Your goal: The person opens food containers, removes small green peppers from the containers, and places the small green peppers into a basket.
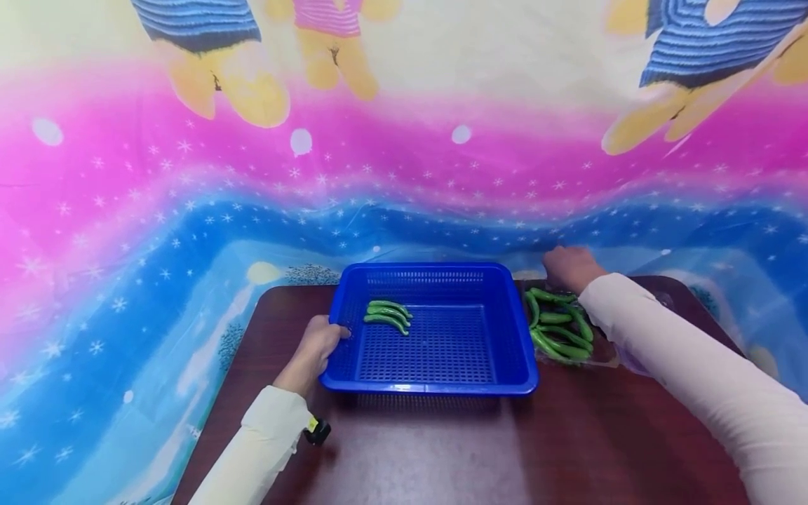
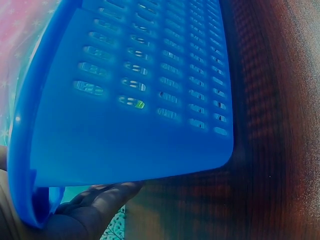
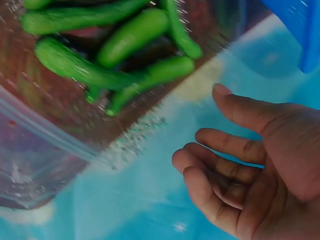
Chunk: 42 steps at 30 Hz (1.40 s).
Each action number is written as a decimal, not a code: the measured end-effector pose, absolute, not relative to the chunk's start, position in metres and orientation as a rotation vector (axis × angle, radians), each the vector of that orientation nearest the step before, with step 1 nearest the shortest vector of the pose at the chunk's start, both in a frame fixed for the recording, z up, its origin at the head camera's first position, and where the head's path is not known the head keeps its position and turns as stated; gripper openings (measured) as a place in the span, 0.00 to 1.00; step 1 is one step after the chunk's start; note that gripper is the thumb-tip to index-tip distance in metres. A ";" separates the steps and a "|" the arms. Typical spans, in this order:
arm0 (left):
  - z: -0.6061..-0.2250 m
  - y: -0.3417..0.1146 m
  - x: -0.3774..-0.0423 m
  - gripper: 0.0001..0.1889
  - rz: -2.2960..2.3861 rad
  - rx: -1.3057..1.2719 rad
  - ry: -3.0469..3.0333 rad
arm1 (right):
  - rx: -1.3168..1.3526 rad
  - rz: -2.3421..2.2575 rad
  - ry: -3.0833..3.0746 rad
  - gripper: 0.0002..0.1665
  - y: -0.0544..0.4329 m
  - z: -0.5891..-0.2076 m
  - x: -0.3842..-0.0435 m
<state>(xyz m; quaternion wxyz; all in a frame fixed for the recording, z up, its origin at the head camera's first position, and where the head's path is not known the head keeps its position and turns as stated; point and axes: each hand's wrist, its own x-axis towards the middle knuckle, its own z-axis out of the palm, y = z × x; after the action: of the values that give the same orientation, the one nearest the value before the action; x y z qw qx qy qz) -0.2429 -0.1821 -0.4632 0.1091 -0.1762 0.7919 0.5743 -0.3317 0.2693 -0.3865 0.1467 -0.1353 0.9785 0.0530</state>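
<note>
Tabletop: We see a dark red-brown table with rounded far corners.
Backdrop: Behind it hangs a pink-and-blue cloth with snowflakes and striped-clad cartoon figures, their heads cut off above.
Basket: A blue basket sits on the table, a few green peppers side by side inside, toward its left.
Pile: Just right of the basket, more peppers lie on clear plastic.
Left hand: The left hand grips the basket's left rim; only its wrist view shows us fingers beneath.
Right hand: The right hand, well apart from the left, is near the pile; its wrist view shows loosely bent fingers, holding nothing.
Obscured: The head view hides the right fingertips from us; the right wrist view is blurred and crops the pile.
</note>
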 end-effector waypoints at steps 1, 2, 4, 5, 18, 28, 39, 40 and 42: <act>-0.463 -0.182 -0.243 0.20 1.687 -0.514 2.330 | -0.378 0.137 2.808 0.12 0.272 -0.392 -0.332; -0.463 -0.182 -0.243 0.20 1.685 -0.510 2.331 | -0.371 0.132 2.798 0.10 0.273 -0.397 -0.332; -0.463 -0.182 -0.243 0.20 1.686 -0.510 2.331 | -0.361 0.114 2.784 0.09 0.275 -0.407 -0.332; -0.463 -0.183 -0.243 0.21 1.686 -0.512 2.331 | -0.368 0.108 2.782 0.08 0.276 -0.411 -0.332; -0.463 -0.183 -0.245 0.21 1.723 -0.504 2.320 | -0.289 0.264 2.812 0.16 0.271 -0.461 -0.330; -0.465 -0.185 -0.244 0.22 1.740 -0.506 2.312 | -0.288 0.248 2.817 0.13 0.277 -0.471 -0.334; -0.464 -0.184 -0.244 0.21 1.736 -0.512 2.311 | -0.337 0.203 2.834 0.15 0.283 -0.460 -0.334; -0.464 -0.184 -0.244 0.21 1.737 -0.514 2.312 | -0.351 0.187 2.844 0.15 0.284 -0.457 -0.334; -0.464 -0.184 -0.244 0.21 1.733 -0.515 2.320 | -0.363 0.106 2.856 0.15 0.284 -0.449 -0.336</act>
<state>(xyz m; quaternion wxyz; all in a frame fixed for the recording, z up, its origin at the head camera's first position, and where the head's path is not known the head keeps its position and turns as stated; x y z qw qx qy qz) -0.2437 -0.1841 -0.4637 0.0999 -0.1743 0.7849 0.5862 -0.3355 0.2844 -0.4485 0.1300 -0.1249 0.9829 0.0364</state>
